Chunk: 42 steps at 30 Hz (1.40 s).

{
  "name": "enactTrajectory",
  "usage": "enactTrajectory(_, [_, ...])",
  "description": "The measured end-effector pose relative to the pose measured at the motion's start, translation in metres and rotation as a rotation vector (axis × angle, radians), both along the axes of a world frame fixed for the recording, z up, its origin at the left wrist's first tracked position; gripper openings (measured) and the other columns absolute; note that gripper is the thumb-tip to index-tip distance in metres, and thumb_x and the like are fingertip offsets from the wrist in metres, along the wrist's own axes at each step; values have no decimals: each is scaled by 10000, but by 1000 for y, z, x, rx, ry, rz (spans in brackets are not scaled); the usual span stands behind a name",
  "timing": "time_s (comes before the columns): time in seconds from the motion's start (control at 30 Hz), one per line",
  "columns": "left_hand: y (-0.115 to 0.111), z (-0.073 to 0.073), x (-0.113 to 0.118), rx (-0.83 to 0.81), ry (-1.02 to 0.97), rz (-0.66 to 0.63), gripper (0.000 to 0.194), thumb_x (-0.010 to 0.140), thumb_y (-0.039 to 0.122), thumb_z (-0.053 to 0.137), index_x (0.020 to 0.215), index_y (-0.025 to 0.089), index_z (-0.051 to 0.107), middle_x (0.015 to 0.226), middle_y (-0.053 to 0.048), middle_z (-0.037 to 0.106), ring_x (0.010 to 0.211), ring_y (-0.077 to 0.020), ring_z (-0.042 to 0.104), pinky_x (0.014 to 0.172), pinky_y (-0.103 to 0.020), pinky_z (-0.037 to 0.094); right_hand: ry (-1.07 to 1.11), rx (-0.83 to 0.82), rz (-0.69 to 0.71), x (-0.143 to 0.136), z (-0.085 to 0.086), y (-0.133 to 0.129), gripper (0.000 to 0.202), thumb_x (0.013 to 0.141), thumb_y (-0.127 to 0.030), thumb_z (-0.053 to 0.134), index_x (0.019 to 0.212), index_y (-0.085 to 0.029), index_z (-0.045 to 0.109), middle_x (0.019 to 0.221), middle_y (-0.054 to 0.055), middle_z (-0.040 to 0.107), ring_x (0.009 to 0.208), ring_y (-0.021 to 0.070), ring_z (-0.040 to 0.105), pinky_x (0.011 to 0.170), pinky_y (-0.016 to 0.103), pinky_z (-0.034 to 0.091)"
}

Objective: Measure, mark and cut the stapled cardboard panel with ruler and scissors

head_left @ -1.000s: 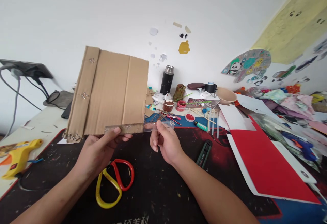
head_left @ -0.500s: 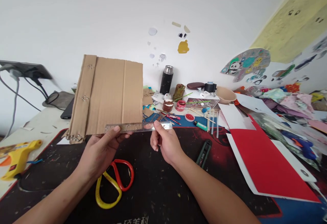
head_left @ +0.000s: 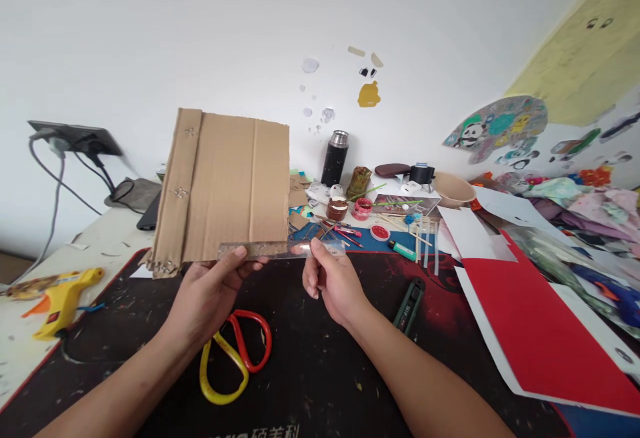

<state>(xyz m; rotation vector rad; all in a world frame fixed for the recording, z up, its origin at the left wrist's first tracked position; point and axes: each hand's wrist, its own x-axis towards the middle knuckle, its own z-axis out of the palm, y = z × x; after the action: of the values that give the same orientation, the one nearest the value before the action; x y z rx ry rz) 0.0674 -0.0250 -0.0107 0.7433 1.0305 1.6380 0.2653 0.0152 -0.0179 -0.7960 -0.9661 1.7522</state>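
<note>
A clear plastic ruler (head_left: 273, 250) lies level across the view, held at both ends. My left hand (head_left: 210, 291) is closed on its left part, thumb on top. My right hand (head_left: 337, 281) pinches it near the right end, with the thumb over the edge and the other fingers curled below. Right behind the ruler a cardboard panel (head_left: 225, 178) stands upright, a folded strip along its left side. Whether my left fingers also touch the panel is hidden. Scissors (head_left: 235, 358) with one red and one yellow handle lie below my left hand, their blades out of sight.
A yellow glue gun (head_left: 67, 305) lies at left. A green utility knife (head_left: 409, 305) rests right of my right hand. Behind are a black thermos (head_left: 335, 161), paint jars (head_left: 362, 209) and sticks. Red paper (head_left: 545, 331) covers the right side. Cables hang from a power strip (head_left: 75, 138).
The whole view has shifted, so everything sits slightly farther right. Both hands keep the same hold on the ruler, and the cardboard panel stays in place behind it.
</note>
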Motion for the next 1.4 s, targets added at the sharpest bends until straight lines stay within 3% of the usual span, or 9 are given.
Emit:
enactTrajectory(0.17, [-1,3,2,-23,-32,15,337,647,450,1057,712,173,877,761,-100,851,755,-230,807,821,-319,682,9,-20,14,0,1,0,633,793,-767,904,850,-153,759,496,-68,512,410,104,445,393,229,296])
enactTrajectory(0.33, [-1,3,3,-25,-23,59,327,628,427,1055,734,175,877,819,-116,866,861,-284,829,827,-356,682,6,-13,11,0,1,0,637,800,-765,902,879,-145,775,495,-69,507,401,104,440,388,235,279])
enactTrajectory(0.83, [-1,0,2,-53,2,64,352,641,457,1043,736,163,875,805,-126,859,854,-319,836,868,-431,706,-18,-21,20,0,0,0,650,819,-801,863,825,-162,745,500,-68,491,420,105,426,402,240,275])
enactTrajectory(1.03, [-1,-2,2,-60,-12,59,334,643,435,1045,743,161,881,822,-128,865,826,-305,834,859,-417,709,-33,-29,38,2,-1,0,686,829,-805,851,621,-204,595,483,-39,493,432,106,442,421,244,291])
enactTrajectory(1.23, [0,-5,1,-59,-17,56,319,670,408,1029,749,141,872,829,-144,860,865,-319,841,889,-430,711,-23,-42,16,2,-2,2,679,794,-838,857,717,-193,660,509,-52,506,435,107,428,410,240,287])
enactTrajectory(1.4, [0,-6,1,-65,-35,47,331,650,410,1054,739,148,873,850,-128,871,869,-270,831,887,-356,700,-29,-33,19,2,-4,4,728,821,-828,842,575,-212,543,500,-34,497,438,106,450,418,243,300])
